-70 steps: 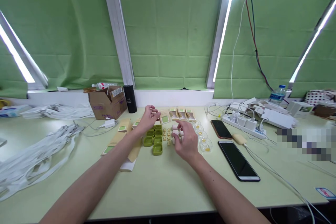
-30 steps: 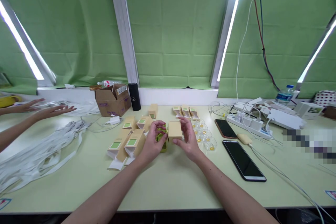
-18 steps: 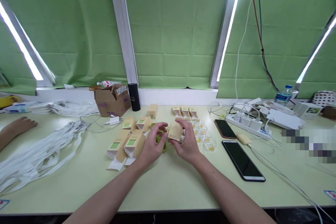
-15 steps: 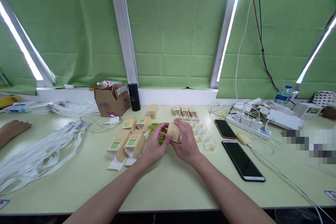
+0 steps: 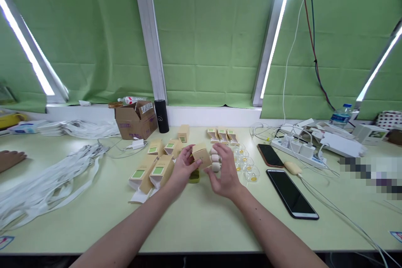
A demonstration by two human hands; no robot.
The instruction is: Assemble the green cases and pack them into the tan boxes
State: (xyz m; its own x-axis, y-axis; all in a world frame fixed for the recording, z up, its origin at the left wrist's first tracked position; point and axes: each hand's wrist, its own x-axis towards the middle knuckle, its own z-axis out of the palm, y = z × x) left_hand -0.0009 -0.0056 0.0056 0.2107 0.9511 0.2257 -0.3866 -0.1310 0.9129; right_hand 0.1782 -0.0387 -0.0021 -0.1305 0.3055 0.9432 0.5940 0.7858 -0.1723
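A small tan cardboard box point(image 5: 201, 156) is pinched in my left hand point(image 5: 184, 169), tilted, just above the table. My right hand point(image 5: 224, 173) is beside the box with thumb and fingers spread; its thumb tip is close to the box's lower corner, and I cannot tell whether it touches. Under the box shows an olive-green container point(image 5: 194, 176), partly hidden. Several pale pinkish, rounded pieces point(image 5: 215, 167) stand between the box and my right hand. Left of my hands lie several tan boxes point(image 5: 161, 171) with green-patterned fronts, the nearest with flaps open.
Clear plastic cups point(image 5: 251, 174) with yellow centres stand on the right, near two phones point(image 5: 292, 192) and a power strip point(image 5: 297, 150). Three small boxes point(image 5: 222, 135) sit farther back. White straps point(image 5: 63, 180), a carton point(image 5: 136, 123) and another person's hand point(image 5: 11, 159) are at left.
My right hand has come away from the box and its fingers have spread. The box has turned and moved slightly left in my left hand, exposing the pale pieces. The other person's hand shifted left.
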